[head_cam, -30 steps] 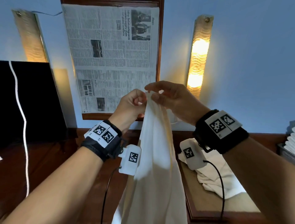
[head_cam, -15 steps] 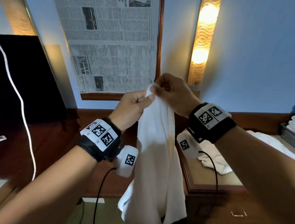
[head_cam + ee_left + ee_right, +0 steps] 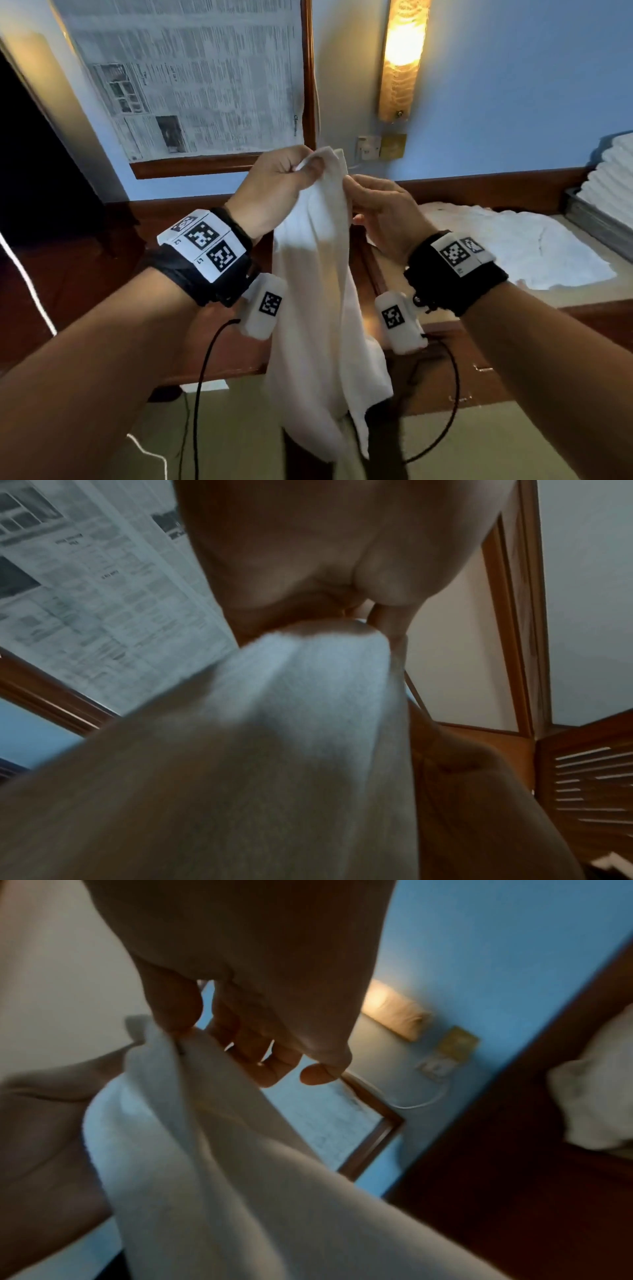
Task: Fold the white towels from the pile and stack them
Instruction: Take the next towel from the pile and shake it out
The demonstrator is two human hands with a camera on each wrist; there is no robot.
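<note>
A white towel [image 3: 315, 308] hangs in the air in front of me, bunched lengthwise, its lower end near the floor. My left hand [image 3: 284, 181] grips its top corner with curled fingers. My right hand [image 3: 380, 209] pinches the towel's edge just below and to the right of that corner. In the left wrist view the towel [image 3: 274, 723] runs out from under my left hand [image 3: 325, 588]. In the right wrist view my right hand [image 3: 178, 1020] pinches the towel [image 3: 192, 1123] between thumb and forefinger, the other fingers spread. More white towels [image 3: 513, 246] lie crumpled on the table.
A stack of folded white towels [image 3: 613, 171] stands in a tray at the far right. The wooden table [image 3: 428, 308] has a raised rim. A newspaper-covered frame [image 3: 191, 78] and a lit wall lamp [image 3: 400, 58] hang on the blue wall. Cables trail from both wrists.
Both hands have come down with the towel, and the view has tilted downward. My right hand has slid from the top corner to a point lower on the edge.
</note>
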